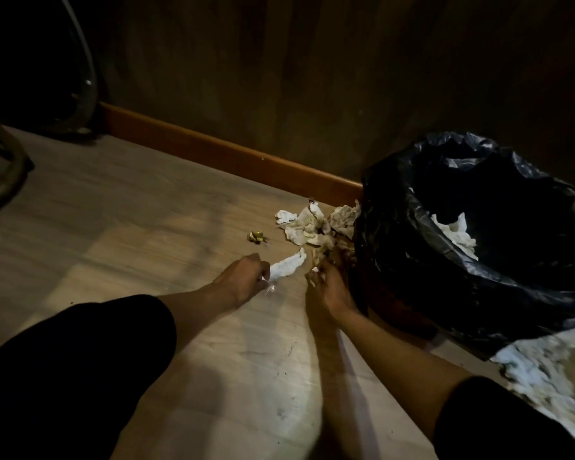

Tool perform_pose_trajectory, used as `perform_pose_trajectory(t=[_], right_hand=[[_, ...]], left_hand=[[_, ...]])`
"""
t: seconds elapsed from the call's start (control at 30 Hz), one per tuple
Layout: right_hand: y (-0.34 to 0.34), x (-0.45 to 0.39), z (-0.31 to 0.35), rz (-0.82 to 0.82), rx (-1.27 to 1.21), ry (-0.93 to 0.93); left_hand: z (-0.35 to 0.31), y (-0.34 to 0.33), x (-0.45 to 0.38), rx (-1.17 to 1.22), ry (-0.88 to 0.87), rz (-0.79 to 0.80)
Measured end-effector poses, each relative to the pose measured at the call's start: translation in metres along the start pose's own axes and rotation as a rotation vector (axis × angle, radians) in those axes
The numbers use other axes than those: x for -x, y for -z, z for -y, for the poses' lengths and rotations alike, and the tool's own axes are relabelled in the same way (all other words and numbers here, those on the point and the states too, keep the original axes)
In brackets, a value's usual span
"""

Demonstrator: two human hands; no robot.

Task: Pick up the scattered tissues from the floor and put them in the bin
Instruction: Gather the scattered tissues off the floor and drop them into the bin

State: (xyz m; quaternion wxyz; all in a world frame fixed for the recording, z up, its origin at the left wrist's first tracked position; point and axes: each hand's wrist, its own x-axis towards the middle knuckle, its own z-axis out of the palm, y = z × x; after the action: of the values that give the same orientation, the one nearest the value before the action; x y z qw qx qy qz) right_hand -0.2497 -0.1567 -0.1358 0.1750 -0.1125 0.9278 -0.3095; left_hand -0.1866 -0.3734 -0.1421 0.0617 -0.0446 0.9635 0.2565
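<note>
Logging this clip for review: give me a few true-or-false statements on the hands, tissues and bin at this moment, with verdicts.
1. The left hand pinches a white tissue strip. True.
2. The bin has a white liner. False: its liner is black.
3. Crumpled tissues lie on the floor beside the bin. True.
4. The bin holds no tissue. False: a white tissue in the bin shows inside.
5. The right hand rests on the bin's rim. False: it is low by the bin's base, fingers at a crumpled wad.
</note>
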Motion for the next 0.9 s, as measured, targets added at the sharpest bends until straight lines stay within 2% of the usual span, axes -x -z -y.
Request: perform_pose_trajectory(t=[0.13, 0.27, 0.37, 0.43, 0.53, 0.67, 0.77, 0.9], right_hand=[[-0.007, 0.008, -0.004, -0.091, 0.057, 0.172], [-0.011, 0.024, -0.009, -0.146, -0.028, 0.242], [-0.006, 0.024, -0.007, -0.142, -0.105, 0.175], [-0.003, 0.022, -0.006, -0.123, -0.148, 0.103], [-0.002, 0.016, -0.009, -0.108, -0.22, 0.039], [0.0, 0.002, -0.007, -0.021, -0.316, -0.009], [0.001, -0.01, -0.003, -0.009, -0.329, -0.063], [0.001, 0.001, 0.002, -0.04, -0.279, -0.087]], left_hand=[[-0.002, 0.017, -0.012, -0.014, -0.047, -0.236], [-0.002, 0.022, -0.029, -0.044, 0.056, -0.214], [-0.003, 0.015, -0.036, 0.063, 0.071, -0.153], [-0.006, 0.012, -0.036, 0.021, 0.063, -0.136], [-0.008, 0.014, -0.04, -0.018, 0.061, -0.171], [-0.01, 0.021, -0.054, 0.093, 0.138, -0.235], [-0.024, 0.028, -0.073, 0.167, 0.103, -0.24], [-0.039, 0.019, -0.101, 0.08, 0.014, -0.227]])
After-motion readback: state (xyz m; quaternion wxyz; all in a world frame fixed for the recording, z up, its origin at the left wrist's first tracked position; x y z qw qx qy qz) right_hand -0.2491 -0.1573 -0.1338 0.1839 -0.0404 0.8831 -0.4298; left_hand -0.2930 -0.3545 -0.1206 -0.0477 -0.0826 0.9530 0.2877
